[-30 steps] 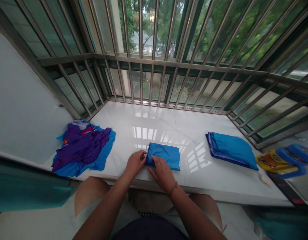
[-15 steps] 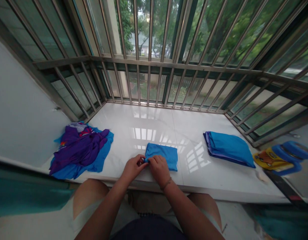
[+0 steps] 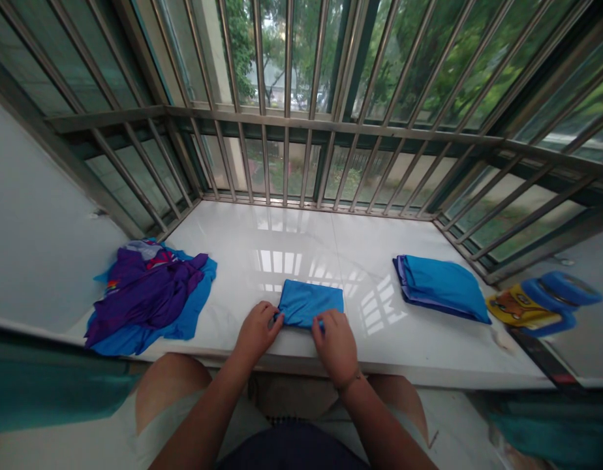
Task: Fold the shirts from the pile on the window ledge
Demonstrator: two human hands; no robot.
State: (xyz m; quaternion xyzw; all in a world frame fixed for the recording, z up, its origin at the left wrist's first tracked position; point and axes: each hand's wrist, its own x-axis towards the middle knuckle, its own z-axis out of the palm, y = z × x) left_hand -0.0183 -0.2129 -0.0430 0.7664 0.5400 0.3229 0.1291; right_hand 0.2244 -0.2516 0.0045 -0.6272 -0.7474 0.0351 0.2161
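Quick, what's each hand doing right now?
Left hand: on the edge of the folded blue cloth, grip unclear.
Right hand: on its near edge, grip unclear.

This is a home, by the look of it a small enclosed balcony. Steel security bars (image 3: 286,65) run across tall windows, with trees (image 3: 419,59) outside. A white marble ledge (image 3: 262,241) runs beneath them, beside a plain painted wall (image 3: 32,202). Household laundry lies on it: a rumpled heap of clothes (image 3: 147,297), a folded blue cloth (image 3: 310,303) and a neat folded stack (image 3: 441,288). A cartoon-printed item (image 3: 541,303) sits just past the ledge's right end.
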